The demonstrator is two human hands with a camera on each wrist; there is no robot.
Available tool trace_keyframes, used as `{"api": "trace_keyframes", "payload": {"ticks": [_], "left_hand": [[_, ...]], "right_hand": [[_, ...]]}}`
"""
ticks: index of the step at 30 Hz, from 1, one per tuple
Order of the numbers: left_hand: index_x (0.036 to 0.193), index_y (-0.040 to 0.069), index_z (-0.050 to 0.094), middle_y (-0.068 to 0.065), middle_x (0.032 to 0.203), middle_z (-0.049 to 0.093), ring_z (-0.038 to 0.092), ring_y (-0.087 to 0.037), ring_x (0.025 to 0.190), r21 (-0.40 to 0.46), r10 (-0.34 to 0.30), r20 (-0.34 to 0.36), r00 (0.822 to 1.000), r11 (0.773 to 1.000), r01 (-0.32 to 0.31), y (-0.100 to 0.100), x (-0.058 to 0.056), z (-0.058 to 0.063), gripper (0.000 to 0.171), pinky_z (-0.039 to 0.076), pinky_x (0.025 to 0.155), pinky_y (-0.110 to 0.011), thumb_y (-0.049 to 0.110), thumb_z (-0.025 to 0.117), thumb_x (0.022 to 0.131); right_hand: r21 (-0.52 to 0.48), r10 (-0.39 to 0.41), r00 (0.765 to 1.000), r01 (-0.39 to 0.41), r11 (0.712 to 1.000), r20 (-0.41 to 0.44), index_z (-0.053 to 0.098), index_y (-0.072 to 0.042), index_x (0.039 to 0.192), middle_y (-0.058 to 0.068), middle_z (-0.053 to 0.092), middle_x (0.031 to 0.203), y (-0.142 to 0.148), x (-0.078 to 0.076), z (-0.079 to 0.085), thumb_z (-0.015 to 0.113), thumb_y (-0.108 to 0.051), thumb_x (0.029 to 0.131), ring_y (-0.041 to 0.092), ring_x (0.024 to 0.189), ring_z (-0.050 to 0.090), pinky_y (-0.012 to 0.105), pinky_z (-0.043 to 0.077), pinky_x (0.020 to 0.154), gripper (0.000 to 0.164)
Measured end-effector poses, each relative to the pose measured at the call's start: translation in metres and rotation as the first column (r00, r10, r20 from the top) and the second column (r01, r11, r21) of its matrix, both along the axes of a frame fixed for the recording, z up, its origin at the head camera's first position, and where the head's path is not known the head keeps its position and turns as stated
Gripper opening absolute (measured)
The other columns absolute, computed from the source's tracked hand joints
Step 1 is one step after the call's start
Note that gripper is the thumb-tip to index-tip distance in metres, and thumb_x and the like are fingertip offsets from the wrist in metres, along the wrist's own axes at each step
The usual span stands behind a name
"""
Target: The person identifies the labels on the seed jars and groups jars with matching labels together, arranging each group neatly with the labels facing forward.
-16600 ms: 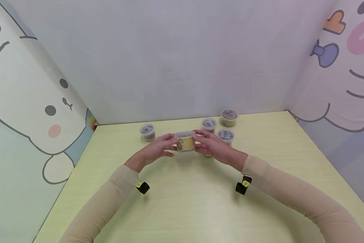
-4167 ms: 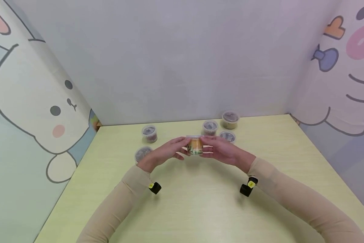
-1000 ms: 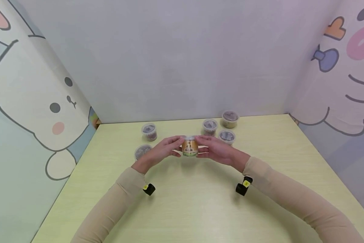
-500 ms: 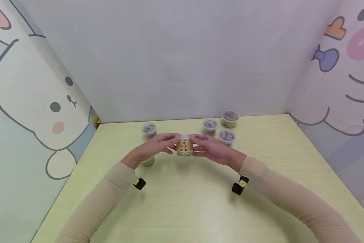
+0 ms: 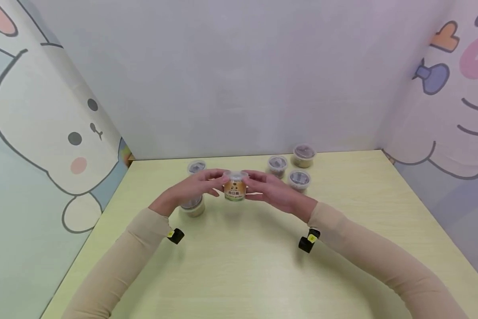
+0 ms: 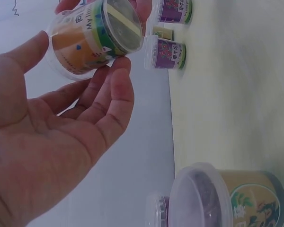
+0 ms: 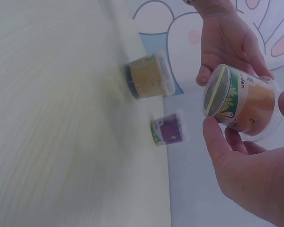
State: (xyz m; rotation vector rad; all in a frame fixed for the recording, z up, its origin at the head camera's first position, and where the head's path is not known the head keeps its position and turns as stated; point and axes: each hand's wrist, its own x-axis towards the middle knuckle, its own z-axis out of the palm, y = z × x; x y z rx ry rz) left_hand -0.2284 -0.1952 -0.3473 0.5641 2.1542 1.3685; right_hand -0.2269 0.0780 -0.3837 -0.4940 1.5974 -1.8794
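Both hands hold a clear lidded plastic cup point(image 5: 235, 188) with an orange label, upright above the table. My left hand point(image 5: 191, 190) pinches its left side between thumb and fingers, and my right hand point(image 5: 273, 192) pinches the right side. In the left wrist view the thumb and fingertips touch the cup point(image 6: 85, 40) near rim and base. The right wrist view shows the cup's clear bottom point(image 7: 217, 91) with a pale strip across it. Just behind my left wrist stands a wider tan-labelled tub point(image 5: 193, 209), partly hidden by the hand.
A purple-labelled cup point(image 7: 168, 130) stands at the back left, beyond the tan tub. To the right are two more purple-labelled cups point(image 5: 277, 165) point(image 5: 300, 179) and a wider tub point(image 5: 304, 155) near the wall. Cartoon-printed cloth point(image 5: 75, 146) flanks the table point(image 5: 254, 261).
Over the last second both hands have carried the orange cup left and slightly up. Much earlier they held the tan-labelled tub, which now stands on the left of the table.
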Motion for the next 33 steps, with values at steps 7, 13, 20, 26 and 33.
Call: {"api": "trace_keyframes", "payload": {"ticks": [7, 13, 20, 26, 33], "left_hand": [[0.149, 0.013, 0.048, -0.007, 0.135, 0.056, 0.061, -0.026, 0.117, -0.048, -0.027, -0.053, 0.998, 0.999, 0.025, -0.009, 0.0, 0.002, 0.057, 0.05, 0.1, -0.051, 0.042, 0.061, 0.102], [0.149, 0.014, 0.05, -0.001, 0.132, 0.06, 0.059, -0.021, 0.119, -0.097, -0.086, -0.197, 0.977, 0.993, 0.068, -0.022, 0.004, -0.004, 0.054, 0.05, 0.1, -0.046, 0.036, 0.064, 0.101], [0.151, 0.012, 0.048, 0.0, 0.135, 0.06, 0.056, -0.021, 0.122, -0.16, -0.091, -0.378, 0.921, 0.987, 0.032, -0.04, 0.017, -0.021, 0.06, 0.047, 0.101, -0.051, 0.034, 0.068, 0.099], [0.147, 0.007, 0.053, -0.007, 0.141, 0.057, 0.05, -0.028, 0.13, -0.249, -0.133, -0.535, 0.834, 0.969, -0.005, -0.053, 0.02, -0.038, 0.057, 0.038, 0.108, -0.058, 0.032, 0.07, 0.098], [0.143, 0.01, 0.06, -0.013, 0.138, 0.055, 0.046, -0.035, 0.128, -0.344, -0.16, -0.577, 0.801, 0.937, -0.06, -0.06, 0.025, -0.047, 0.055, 0.033, 0.105, -0.062, 0.035, 0.072, 0.096]], "right_hand": [[0.05, -0.017, 0.997, 0.021, 0.999, -0.076, 0.036, -0.007, 0.155, 0.015, 0.049, 0.145, -0.008, -0.004, -0.004, 0.067, -0.031, 0.101, 0.029, 0.131, 0.054, 0.043, 0.048, 0.104, 0.067], [0.16, 0.003, 0.957, 0.045, 0.986, -0.29, 0.039, -0.01, 0.156, 0.01, 0.053, 0.142, -0.019, -0.004, -0.014, 0.068, -0.03, 0.1, 0.024, 0.123, 0.06, 0.04, 0.05, 0.101, 0.065], [0.235, 0.09, 0.882, 0.024, 0.972, -0.462, 0.032, -0.005, 0.158, 0.009, 0.045, 0.152, -0.038, -0.003, -0.023, 0.066, -0.022, 0.101, 0.025, 0.131, 0.054, 0.036, 0.049, 0.103, 0.069], [0.272, 0.141, 0.862, -0.003, 0.962, -0.487, 0.028, -0.002, 0.159, 0.012, 0.037, 0.159, -0.053, -0.003, -0.036, 0.065, -0.02, 0.102, 0.029, 0.135, 0.05, 0.037, 0.046, 0.106, 0.07], [0.318, 0.17, 0.853, -0.005, 0.948, -0.493, 0.026, 0.0, 0.159, 0.014, 0.031, 0.162, -0.059, 0.0, -0.052, 0.064, -0.021, 0.103, 0.029, 0.135, 0.051, 0.039, 0.044, 0.108, 0.071]]}}
